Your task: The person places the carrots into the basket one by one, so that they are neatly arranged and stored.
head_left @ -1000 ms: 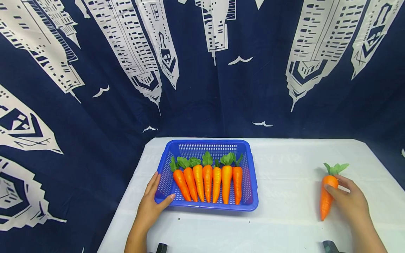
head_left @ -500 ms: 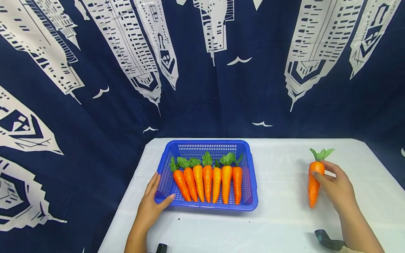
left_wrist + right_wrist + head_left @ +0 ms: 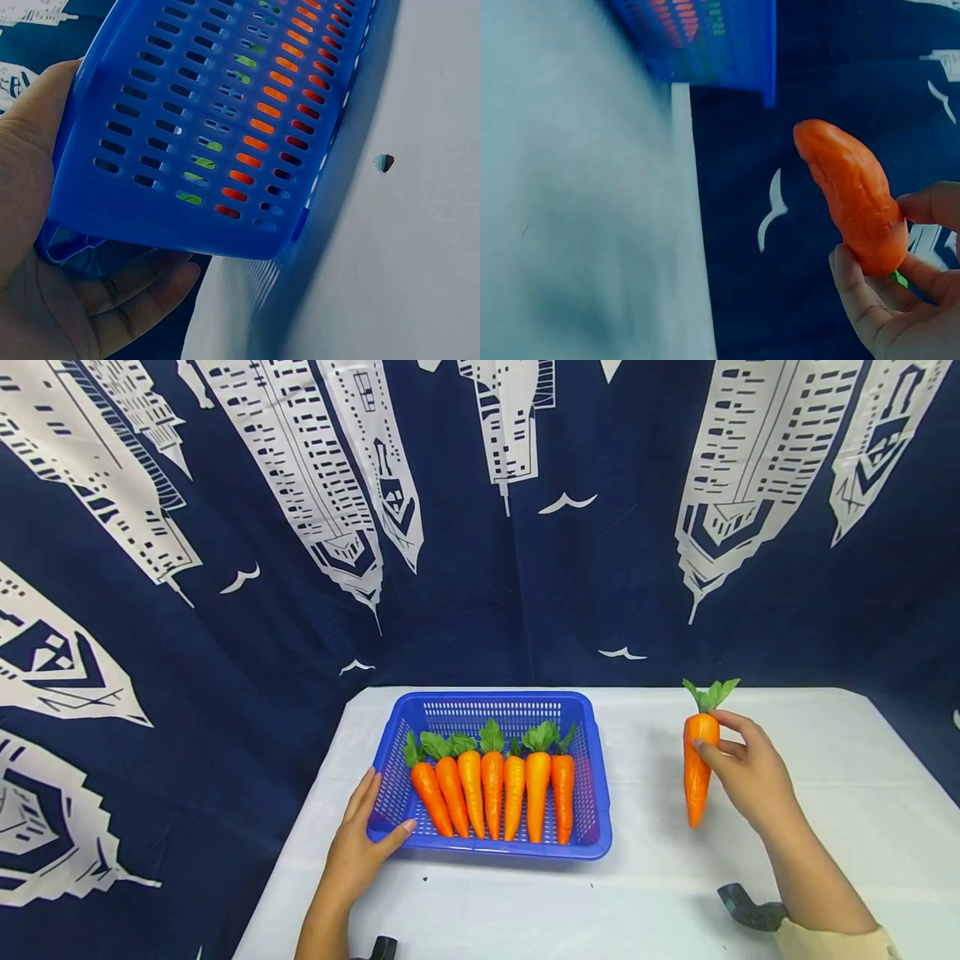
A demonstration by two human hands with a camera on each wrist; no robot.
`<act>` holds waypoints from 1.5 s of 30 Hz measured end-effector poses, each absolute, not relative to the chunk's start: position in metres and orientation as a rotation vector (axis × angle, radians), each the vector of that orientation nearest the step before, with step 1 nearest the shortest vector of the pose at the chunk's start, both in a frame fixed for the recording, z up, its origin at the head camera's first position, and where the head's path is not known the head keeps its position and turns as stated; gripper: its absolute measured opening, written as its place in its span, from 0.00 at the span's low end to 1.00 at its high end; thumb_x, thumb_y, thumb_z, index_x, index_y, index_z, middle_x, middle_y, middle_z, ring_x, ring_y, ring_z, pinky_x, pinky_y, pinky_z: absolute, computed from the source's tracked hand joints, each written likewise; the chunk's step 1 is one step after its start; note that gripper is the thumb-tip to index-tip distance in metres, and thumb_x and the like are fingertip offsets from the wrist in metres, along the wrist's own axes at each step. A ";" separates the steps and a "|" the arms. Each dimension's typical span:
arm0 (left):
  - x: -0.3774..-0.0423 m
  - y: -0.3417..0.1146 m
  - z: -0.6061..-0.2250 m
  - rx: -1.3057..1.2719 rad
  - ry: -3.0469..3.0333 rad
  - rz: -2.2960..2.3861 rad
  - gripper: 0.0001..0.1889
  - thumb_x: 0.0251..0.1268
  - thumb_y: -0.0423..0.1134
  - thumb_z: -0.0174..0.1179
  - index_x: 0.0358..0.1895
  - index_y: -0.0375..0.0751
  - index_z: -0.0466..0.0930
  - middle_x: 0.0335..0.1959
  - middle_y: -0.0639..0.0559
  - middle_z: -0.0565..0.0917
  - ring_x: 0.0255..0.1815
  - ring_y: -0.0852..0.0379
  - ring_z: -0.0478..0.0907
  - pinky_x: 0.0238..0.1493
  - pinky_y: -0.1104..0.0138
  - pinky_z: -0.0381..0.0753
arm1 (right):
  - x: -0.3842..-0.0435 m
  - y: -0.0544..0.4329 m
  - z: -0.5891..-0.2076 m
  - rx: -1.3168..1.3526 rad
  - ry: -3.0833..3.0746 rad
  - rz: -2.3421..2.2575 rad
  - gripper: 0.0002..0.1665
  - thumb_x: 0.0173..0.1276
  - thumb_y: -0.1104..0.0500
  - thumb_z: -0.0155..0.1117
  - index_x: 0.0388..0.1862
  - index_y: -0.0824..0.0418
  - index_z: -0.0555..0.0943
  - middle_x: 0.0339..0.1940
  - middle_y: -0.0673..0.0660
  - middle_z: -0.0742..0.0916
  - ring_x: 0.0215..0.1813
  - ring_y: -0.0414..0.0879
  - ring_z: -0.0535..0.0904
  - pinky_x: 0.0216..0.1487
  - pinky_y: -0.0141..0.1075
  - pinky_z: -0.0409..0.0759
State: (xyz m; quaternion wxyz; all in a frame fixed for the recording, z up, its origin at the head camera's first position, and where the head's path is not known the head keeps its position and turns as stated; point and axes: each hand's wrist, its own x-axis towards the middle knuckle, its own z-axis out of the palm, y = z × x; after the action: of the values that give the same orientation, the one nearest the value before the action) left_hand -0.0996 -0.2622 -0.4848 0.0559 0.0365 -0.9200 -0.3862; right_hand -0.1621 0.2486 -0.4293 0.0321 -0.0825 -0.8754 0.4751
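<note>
My right hand (image 3: 750,768) pinches an orange carrot (image 3: 696,777) near its leafy top, tip hanging down over the white table. In the right wrist view the same carrot (image 3: 855,199) shows between thumb and fingers, its green leaves mostly hidden. A blue perforated basket (image 3: 495,850) holds several orange carrots (image 3: 492,793) in a row, leaves pointing to the back. My left hand (image 3: 356,847) rests at the basket's front left corner, fingers fairly straight along the left side and thumb on the front rim. The left wrist view shows the basket's wall (image 3: 187,150) beside that hand.
The white table (image 3: 660,893) extends around the basket. Behind it hangs a dark blue cloth (image 3: 465,635) with white building and bird prints. Dark wrist mounts (image 3: 746,910) show below the hands.
My right hand has carried the carrot left and toward the back, closer to the basket. The left hand and the basket have stayed in place.
</note>
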 end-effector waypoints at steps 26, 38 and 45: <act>-0.100 -0.261 -0.484 0.109 -2.792 -1.180 0.54 0.56 0.64 0.70 0.82 0.53 0.52 0.84 0.63 0.47 0.85 0.43 0.49 0.78 0.38 0.55 | -0.196 0.159 -0.392 0.264 -2.510 1.519 0.29 0.75 0.57 0.62 0.74 0.55 0.71 0.67 0.68 0.71 0.62 0.66 0.80 0.51 0.46 0.86; -0.100 -0.262 -0.483 0.108 -2.782 -1.185 0.53 0.57 0.62 0.71 0.82 0.52 0.52 0.84 0.63 0.47 0.85 0.43 0.49 0.78 0.38 0.55 | -0.216 0.121 -0.380 0.383 -2.490 1.575 0.29 0.74 0.60 0.62 0.72 0.58 0.71 0.67 0.67 0.71 0.61 0.63 0.82 0.53 0.53 0.86; -0.100 -0.261 -0.484 0.108 -2.783 -1.181 0.54 0.56 0.65 0.70 0.82 0.52 0.52 0.84 0.63 0.47 0.85 0.44 0.48 0.78 0.39 0.55 | -0.228 0.101 -0.381 0.435 -2.526 1.660 0.29 0.74 0.60 0.61 0.72 0.55 0.70 0.69 0.66 0.72 0.64 0.64 0.79 0.54 0.53 0.86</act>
State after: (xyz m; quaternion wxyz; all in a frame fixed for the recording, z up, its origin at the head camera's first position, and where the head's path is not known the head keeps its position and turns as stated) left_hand -0.1000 -0.2614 -0.4838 0.0582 0.0357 -0.9184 -0.3897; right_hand -0.2280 0.1008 -0.3807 0.0436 0.1422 -0.8264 0.5431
